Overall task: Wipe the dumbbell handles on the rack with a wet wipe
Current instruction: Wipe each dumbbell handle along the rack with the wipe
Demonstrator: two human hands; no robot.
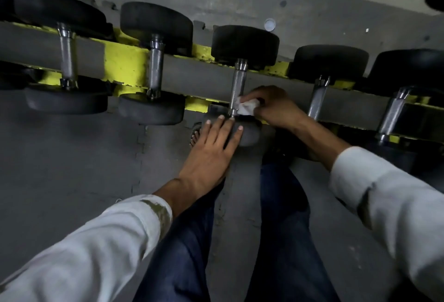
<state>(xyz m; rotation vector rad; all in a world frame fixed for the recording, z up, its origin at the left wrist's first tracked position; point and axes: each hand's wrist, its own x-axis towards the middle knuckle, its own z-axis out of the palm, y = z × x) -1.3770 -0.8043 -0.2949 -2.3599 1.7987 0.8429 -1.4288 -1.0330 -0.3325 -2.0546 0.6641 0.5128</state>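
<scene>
Wiping: the right hand is pinching a crumpled white wet wipe, its fingers curled round it, and pressing it against the right side of the handle near its lower end.
Steadying: the left hand is lying flat on the near head, its fingers straight and slightly spread, gripping nothing.
Handle axis: the knurled steel bar is lying across the two rails. Its long axis is running away from the person, with the far head pointing forward and the near end pointing back toward the legs.
Position: it is sitting third from the left among five on the yellow rack, its neighbours lying roughly parallel.
Below: grey floor mats are showing under the rack.
</scene>
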